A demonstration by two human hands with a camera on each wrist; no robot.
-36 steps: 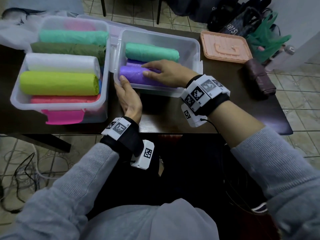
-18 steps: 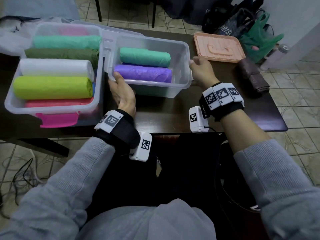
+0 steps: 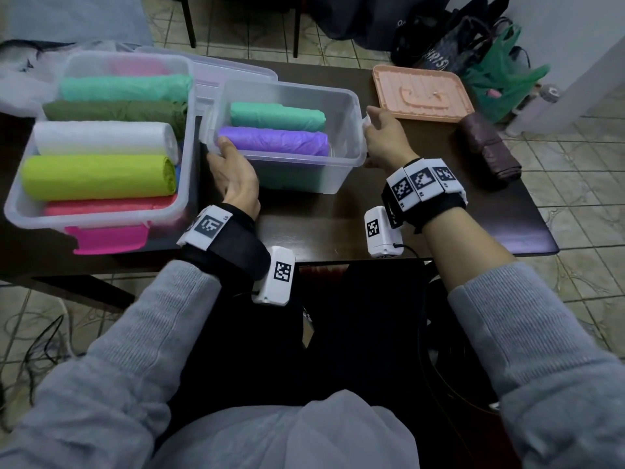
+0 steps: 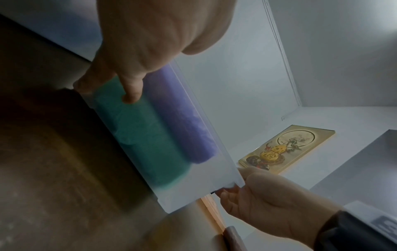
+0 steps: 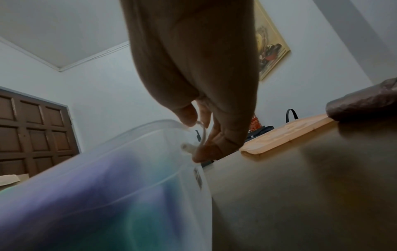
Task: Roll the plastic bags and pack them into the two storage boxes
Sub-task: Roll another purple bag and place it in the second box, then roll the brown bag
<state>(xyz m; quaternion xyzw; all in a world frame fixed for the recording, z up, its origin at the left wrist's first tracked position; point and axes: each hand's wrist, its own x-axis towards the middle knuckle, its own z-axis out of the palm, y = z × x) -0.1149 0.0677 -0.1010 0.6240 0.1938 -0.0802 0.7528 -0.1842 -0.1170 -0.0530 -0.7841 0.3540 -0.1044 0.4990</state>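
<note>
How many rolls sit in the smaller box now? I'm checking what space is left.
3 visible: a teal roll at the back, a purple roll in front, another teal roll beneath. More may be hidden underneath.

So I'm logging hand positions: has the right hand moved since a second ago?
Yes. The right hand left the purple roll and went right, to the smaller box's end nearest the peach lid.

Little can be read. The dark woven bag [image 3: 449,45] on the floor beyond the surface bears pale capital letters, cut off and not fully legible. The white wristband blocks [image 3: 421,181] carry only black-and-white square code markers, without words. The small label on the clear plastic storage box [image 5: 198,178] is blurred.
</note>
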